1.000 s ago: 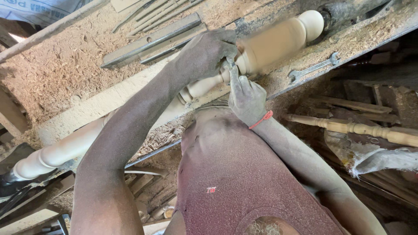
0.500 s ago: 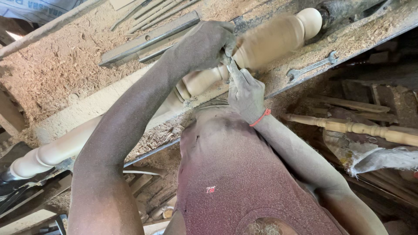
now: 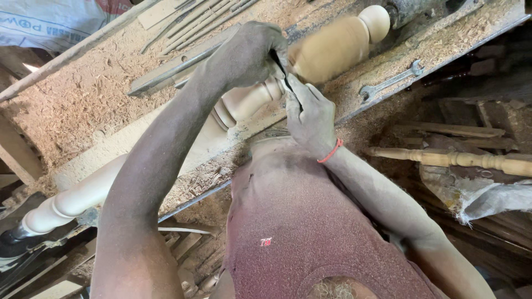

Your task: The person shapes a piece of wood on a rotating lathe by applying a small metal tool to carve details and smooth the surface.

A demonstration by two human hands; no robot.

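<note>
Both the left hand (image 3: 249, 55) and right hand (image 3: 311, 113) clench a thin cutting tool (image 3: 288, 83) against the blurred (apparently spinning) wooden spindle (image 3: 332, 47); a catch could wrench it free.

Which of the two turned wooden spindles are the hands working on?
The long pale spindle mounted across the sawdust-covered lathe, under both hands. The slimmer turned spindle lies apart at the right, untouched.
</note>
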